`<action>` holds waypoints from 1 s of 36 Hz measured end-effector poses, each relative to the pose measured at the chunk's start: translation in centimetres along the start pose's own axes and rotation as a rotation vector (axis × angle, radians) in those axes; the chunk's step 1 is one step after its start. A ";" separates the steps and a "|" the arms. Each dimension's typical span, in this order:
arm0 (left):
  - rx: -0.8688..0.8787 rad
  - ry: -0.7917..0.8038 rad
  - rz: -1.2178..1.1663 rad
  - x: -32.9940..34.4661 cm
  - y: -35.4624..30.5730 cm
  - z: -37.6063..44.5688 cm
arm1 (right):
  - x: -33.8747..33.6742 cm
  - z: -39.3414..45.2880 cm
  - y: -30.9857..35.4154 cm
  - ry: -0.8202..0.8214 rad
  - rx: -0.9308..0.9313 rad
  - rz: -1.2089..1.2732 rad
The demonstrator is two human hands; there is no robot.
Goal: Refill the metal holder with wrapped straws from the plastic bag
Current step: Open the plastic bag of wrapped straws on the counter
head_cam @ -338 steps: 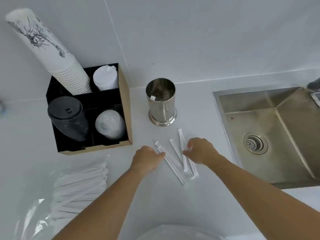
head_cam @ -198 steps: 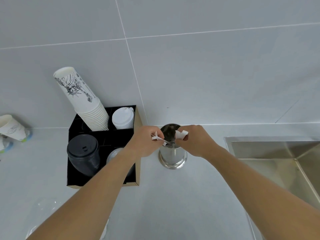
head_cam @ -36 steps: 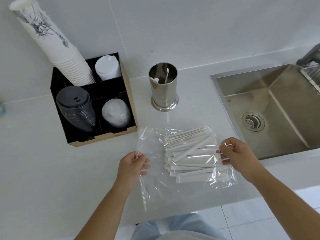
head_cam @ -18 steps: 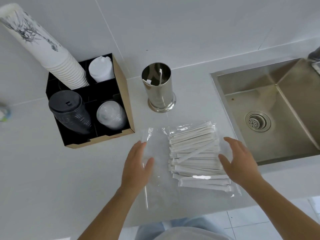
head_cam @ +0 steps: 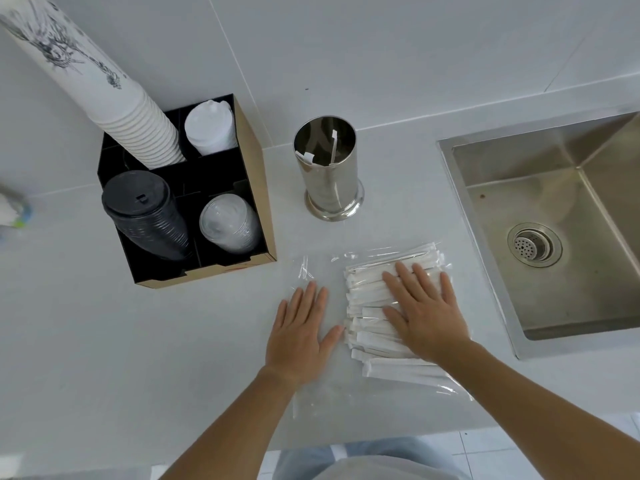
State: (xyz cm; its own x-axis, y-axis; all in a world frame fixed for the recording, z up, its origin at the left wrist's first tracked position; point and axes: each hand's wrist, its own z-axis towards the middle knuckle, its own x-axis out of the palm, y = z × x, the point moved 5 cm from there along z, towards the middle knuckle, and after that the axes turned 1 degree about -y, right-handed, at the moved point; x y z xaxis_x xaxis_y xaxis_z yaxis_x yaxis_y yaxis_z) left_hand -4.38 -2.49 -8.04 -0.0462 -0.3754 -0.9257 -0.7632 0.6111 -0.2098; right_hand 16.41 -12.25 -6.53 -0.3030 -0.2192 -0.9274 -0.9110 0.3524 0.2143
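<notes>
The shiny metal holder (head_cam: 329,171) stands upright on the white counter, with a few wrapped straws (head_cam: 333,147) leaning inside it. In front of it lies a clear plastic bag (head_cam: 311,271), flat on the counter, with a pile of white wrapped straws (head_cam: 367,289) inside its right half. My left hand (head_cam: 299,332) lies flat, fingers spread, on the bag's empty left part. My right hand (head_cam: 424,310) presses flat on top of the straw pile. Neither hand grips anything.
A black and brown box (head_cam: 180,216) at the left holds a tall stack of paper cups (head_cam: 114,98) and stacks of lids. A steel sink (head_cam: 561,220) is set into the counter at the right. The counter's front edge runs just below the bag.
Both hands let go of the bag's ends after laying it down, then came flat onto it: the left on the empty plastic, the right over the straws.
</notes>
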 end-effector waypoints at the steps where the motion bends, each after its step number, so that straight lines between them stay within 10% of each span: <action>1: 0.003 -0.004 -0.002 -0.1 0.0 0.0 | -0.1 -0.2 -0.2 -0.006 0.009 0.012; 36: -0.168 -0.163 -0.460 -6.4 1.4 8.6 | -0.8 3.9 8.0 0.009 -0.193 0.040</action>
State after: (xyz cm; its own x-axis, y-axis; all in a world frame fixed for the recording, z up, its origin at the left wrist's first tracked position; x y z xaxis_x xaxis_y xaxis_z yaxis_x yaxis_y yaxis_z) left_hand 0.43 6.75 -5.07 0.4093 -0.4573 -0.7895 -0.7747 0.2829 -0.5655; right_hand 10.45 -5.73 -5.24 -0.3413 -0.2170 -0.9146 -0.9348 0.1798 0.3062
